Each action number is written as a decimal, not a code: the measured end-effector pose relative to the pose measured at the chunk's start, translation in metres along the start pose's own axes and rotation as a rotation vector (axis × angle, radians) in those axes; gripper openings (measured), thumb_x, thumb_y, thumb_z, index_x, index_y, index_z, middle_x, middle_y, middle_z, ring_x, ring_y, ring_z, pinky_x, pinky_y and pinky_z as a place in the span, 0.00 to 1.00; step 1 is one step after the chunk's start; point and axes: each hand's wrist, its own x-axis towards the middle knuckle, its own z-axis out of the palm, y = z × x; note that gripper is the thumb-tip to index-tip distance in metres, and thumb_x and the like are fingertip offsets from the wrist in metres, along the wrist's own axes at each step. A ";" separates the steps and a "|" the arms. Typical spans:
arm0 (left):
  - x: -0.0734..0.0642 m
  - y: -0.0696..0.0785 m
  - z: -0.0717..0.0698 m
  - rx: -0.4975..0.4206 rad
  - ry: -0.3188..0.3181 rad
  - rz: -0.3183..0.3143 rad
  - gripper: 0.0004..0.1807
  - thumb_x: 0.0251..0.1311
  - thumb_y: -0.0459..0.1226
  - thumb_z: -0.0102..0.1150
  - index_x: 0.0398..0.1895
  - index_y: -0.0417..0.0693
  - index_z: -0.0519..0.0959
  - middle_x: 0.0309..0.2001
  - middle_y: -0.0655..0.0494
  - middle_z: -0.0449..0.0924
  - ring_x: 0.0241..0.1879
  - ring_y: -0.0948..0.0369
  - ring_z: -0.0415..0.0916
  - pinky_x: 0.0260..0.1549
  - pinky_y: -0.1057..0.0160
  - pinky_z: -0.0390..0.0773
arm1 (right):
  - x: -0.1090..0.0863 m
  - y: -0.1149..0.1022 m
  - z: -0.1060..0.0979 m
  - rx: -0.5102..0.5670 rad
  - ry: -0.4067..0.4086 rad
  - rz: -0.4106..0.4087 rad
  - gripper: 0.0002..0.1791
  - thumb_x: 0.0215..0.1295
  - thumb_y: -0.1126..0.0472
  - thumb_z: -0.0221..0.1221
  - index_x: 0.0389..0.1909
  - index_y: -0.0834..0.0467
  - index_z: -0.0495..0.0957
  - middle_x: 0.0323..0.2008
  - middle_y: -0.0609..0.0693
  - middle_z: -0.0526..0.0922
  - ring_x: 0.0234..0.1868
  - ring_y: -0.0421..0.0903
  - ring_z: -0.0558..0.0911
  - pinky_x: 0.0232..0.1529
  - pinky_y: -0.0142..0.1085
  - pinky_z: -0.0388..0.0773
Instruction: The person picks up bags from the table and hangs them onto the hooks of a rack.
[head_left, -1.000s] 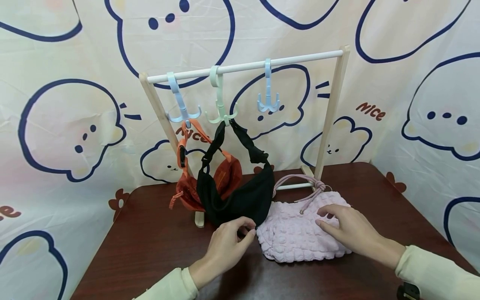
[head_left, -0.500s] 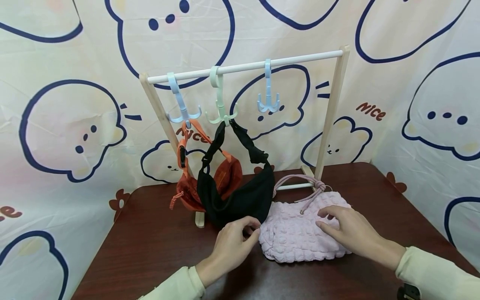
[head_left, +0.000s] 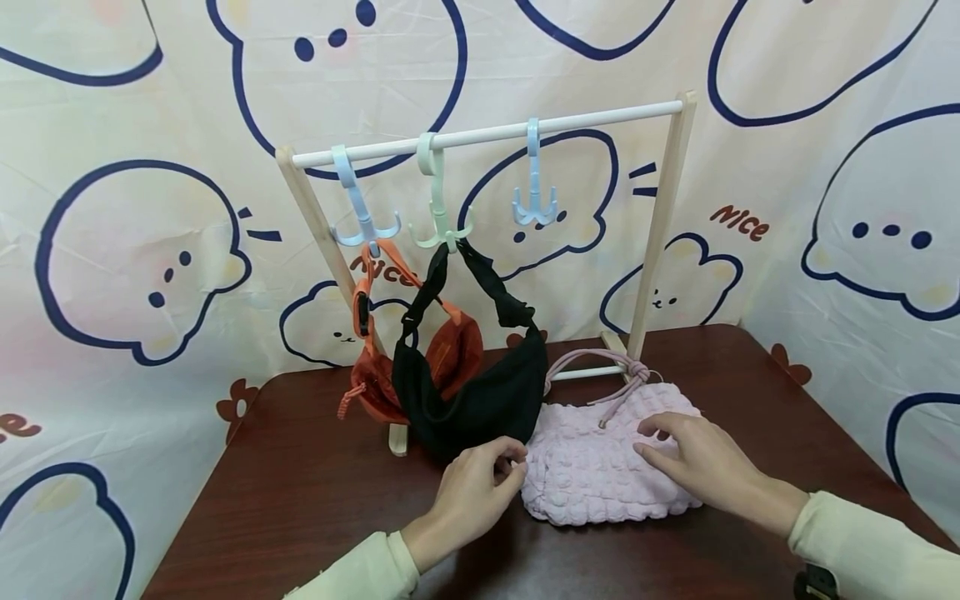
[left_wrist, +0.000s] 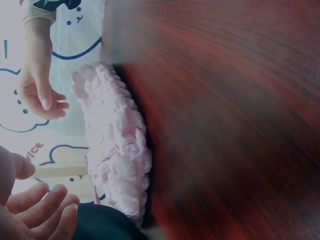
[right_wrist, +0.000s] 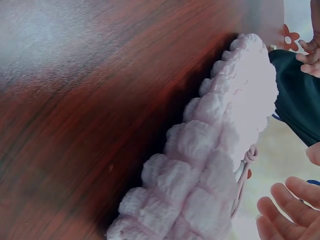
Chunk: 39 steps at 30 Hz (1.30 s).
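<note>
A pink puffy quilted bag (head_left: 592, 479) lies on the brown table, its knotted cord strap (head_left: 592, 354) looped at the back. By the bag's left edge is my left hand (head_left: 476, 492), fingers loosely bent with nothing in them. My right hand (head_left: 705, 458) hovers above the bag's right part, thumb and fingers apart, also holding nothing. Both wrist views show a gap between the hands and the pink bag (left_wrist: 115, 140). Just behind the left hand, a black bag (head_left: 480, 408) hangs from a green hook (head_left: 438, 200).
A white-barred wooden rack (head_left: 615, 114) stands behind the bags. An orange bag (head_left: 461, 346) hangs at left from a blue hook (head_left: 360, 204), partly behind the black one. A second blue hook (head_left: 534, 183) hangs bare to the right. Printed cloth (head_left: 142, 258) surrounds the table (head_left: 300, 483).
My left hand has shifted a little to the right, up to the pink bag's left edge. The right hand and the bags have stayed in place.
</note>
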 end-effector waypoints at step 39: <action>0.029 -0.008 0.028 0.096 -0.088 0.003 0.21 0.65 0.42 0.61 0.60 0.50 0.82 0.27 0.62 0.78 0.25 0.69 0.70 0.22 0.67 0.69 | 0.018 0.024 0.012 0.011 -0.036 0.057 0.12 0.64 0.54 0.67 0.43 0.56 0.86 0.37 0.49 0.89 0.38 0.47 0.86 0.35 0.44 0.80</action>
